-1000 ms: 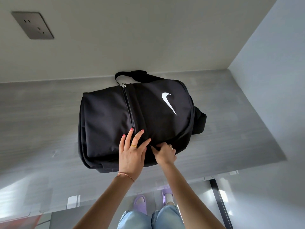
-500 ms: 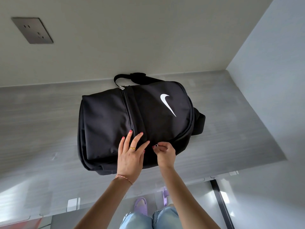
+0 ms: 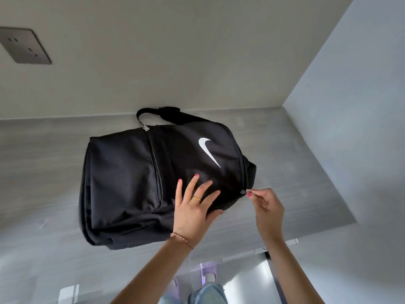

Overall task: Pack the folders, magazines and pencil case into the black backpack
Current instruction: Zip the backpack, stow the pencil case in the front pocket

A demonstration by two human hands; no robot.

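We note black backpack (image 3: pixel 135 183) lying flat on grey table (image 3: pixel 295 172), our left hand (image 3: pixel 195 209) pressing it with fingers spread, our right hand (image 3: pixel 268 207) pinching the zipper pull (image 3: pixel 246 191) at its edge

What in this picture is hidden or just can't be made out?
All from the head view:
- Inside of the black backpack: hidden by its own fabric, so the contents are unknown.
- Zipper pull: tiny, partly covered by the right hand pinching it.
- Fabric under the left hand: covered by the palm.
- Wall socket: cut by the left edge.
- Feet and slippers: blurred, blocked by the table edge.
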